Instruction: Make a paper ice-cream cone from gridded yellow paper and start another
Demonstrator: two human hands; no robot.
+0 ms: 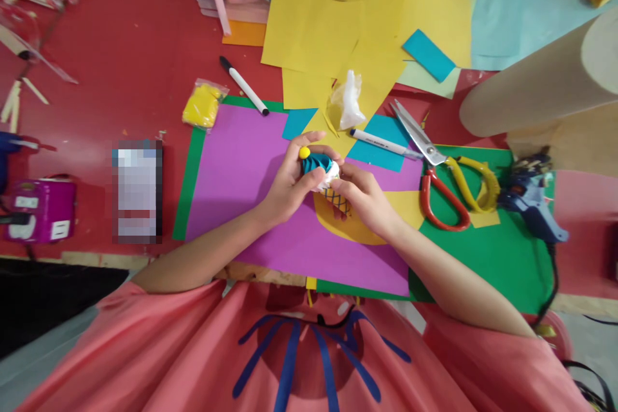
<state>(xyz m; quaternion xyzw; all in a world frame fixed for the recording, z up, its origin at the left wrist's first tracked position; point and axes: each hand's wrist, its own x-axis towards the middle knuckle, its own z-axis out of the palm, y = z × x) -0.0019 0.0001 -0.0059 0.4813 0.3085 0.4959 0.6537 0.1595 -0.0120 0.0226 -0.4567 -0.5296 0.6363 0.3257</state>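
A small craft ice cream cone is held between both hands over a purple sheet. It has a ridged blue top with a yellow ball at its tip, a white frilly band and an orange cone with dark crossed lines. My left hand is closed round the blue top. With thumb and fingers, my right hand pinches the white band and the upper cone. Part of the piece is hidden behind the fingers. An orange-yellow paper piece lies below the right hand.
Open scissors and a glue gun lie to the right, near a large white tube. Markers, a bag of yellow clay and a white plastic bag sit beyond the hands. A phone lies left.
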